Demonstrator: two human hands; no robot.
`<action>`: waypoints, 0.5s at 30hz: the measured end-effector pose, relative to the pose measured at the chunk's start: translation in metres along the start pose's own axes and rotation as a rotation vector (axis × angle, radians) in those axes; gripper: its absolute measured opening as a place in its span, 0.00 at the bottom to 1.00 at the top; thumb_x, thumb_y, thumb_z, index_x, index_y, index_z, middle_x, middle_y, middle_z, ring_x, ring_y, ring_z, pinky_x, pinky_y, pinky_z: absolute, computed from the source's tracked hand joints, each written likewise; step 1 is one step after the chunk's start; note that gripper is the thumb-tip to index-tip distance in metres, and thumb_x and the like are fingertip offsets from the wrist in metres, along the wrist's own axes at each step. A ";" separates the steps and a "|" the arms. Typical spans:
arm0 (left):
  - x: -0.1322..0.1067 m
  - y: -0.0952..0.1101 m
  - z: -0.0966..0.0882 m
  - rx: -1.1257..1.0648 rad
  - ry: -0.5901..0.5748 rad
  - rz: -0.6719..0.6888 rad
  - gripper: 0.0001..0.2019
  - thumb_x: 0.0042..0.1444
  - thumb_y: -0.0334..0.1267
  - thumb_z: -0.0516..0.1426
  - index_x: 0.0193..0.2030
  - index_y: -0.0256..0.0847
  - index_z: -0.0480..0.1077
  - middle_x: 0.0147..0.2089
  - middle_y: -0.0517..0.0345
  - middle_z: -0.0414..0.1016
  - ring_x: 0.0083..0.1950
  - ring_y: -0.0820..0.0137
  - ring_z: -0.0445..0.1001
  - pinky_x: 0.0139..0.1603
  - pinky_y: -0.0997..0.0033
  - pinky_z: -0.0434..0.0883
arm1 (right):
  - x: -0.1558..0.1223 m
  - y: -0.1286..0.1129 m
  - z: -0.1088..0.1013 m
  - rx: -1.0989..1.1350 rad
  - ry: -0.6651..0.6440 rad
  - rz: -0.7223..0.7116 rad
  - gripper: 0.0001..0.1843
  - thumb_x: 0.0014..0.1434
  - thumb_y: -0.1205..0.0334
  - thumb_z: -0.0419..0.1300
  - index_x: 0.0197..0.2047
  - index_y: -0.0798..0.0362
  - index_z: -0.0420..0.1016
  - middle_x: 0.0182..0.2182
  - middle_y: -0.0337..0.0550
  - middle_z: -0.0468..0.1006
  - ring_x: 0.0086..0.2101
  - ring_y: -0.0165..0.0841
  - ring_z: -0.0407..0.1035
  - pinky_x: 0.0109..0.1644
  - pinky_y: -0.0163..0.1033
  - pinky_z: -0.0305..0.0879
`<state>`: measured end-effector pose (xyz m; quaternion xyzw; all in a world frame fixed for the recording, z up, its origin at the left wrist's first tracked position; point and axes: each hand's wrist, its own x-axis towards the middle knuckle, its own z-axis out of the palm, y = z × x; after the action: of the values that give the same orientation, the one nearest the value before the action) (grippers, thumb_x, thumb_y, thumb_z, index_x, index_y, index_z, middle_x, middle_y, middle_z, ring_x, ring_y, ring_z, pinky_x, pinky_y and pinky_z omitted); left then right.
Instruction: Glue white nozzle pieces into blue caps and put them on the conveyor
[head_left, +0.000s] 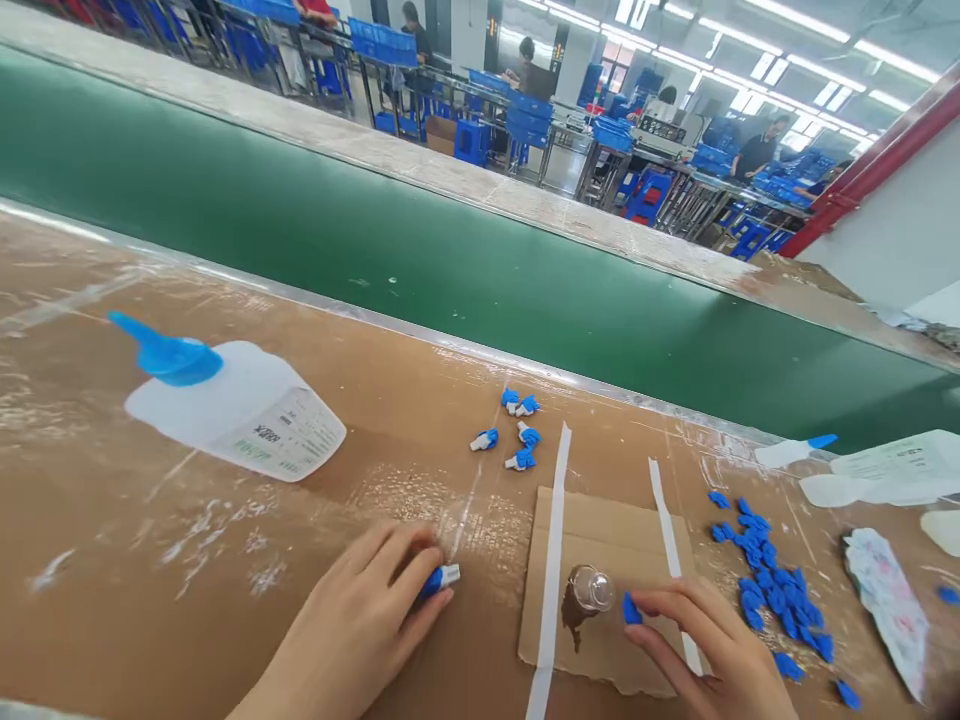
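Note:
My left hand (367, 600) is closed around a small blue part with a whitish tip (448, 576), just above or on the brown work surface. Between the thumb and fingertips of my right hand (701, 640) is a small blue piece (632, 608), held over a cardboard sheet (622, 520). Left of that hand, a small clear cup (592, 590) stands on the cardboard beside a dark wet stain. Several blue-and-white parts (523, 459) lie further back. To the right is a loose pile of blue pieces (780, 595).
White tape strips (556, 540) cross the cardboard. A white bottle with a blue nozzle (247, 410) lies at left; more bottles (885, 468) lie at right near a stained cloth-like item (885, 605). Behind runs a green belt (450, 250). People work at distant benches.

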<state>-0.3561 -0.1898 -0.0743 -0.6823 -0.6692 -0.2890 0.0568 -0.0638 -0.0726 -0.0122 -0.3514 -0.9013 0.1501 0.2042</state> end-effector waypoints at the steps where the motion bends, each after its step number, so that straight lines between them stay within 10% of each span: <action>1: -0.004 0.004 0.000 -0.109 -0.042 -0.025 0.08 0.63 0.36 0.51 0.37 0.45 0.71 0.35 0.56 0.79 0.35 0.64 0.77 0.36 0.69 0.74 | 0.004 -0.004 0.003 -0.002 0.000 0.011 0.08 0.64 0.54 0.58 0.38 0.44 0.77 0.32 0.40 0.80 0.32 0.33 0.76 0.35 0.34 0.72; 15: -0.020 0.041 0.001 -1.517 -0.487 -0.974 0.25 0.46 0.56 0.66 0.49 0.47 0.76 0.30 0.59 0.78 0.30 0.68 0.76 0.23 0.78 0.68 | 0.007 -0.006 0.016 -0.077 -0.059 -0.010 0.09 0.66 0.54 0.56 0.37 0.46 0.75 0.30 0.40 0.77 0.31 0.34 0.72 0.35 0.38 0.68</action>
<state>-0.3160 -0.2113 -0.0724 -0.2230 -0.5072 -0.4897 -0.6732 -0.0795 -0.0736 -0.0219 -0.3498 -0.9138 0.1247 0.1648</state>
